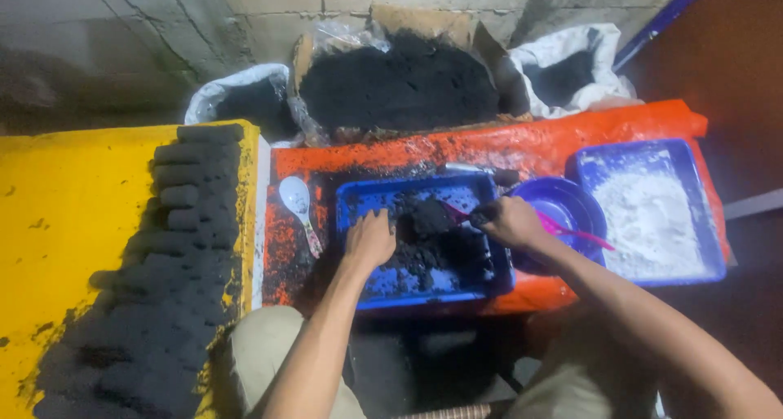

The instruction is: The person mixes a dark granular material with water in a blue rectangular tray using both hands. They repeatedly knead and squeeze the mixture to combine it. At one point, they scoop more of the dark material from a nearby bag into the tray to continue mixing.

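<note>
Head view, black briquettes (pixel 175 248) ranked on yellow board's (pixel 65 223) right edge, white spoon (pixel 298 203) at orange worktop's (pixel 571 146) left edge, left hand (pixel 369 240) pressing, fingers curled, into black paste (pixel 428 235) in blue tray (pixel 383 284), right hand (pixel 510 222) just right of it pinching a lump, purple bowl (pixel 563 203), powder tray (pixel 652 215) at right edge.

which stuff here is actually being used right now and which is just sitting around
In use:
left hand in the black mix
right hand gripping a pink tool
blue tray
black mix

Lying about:
white spoon
purple bowl
tray of white powder
black pressed blocks
sacks
</note>
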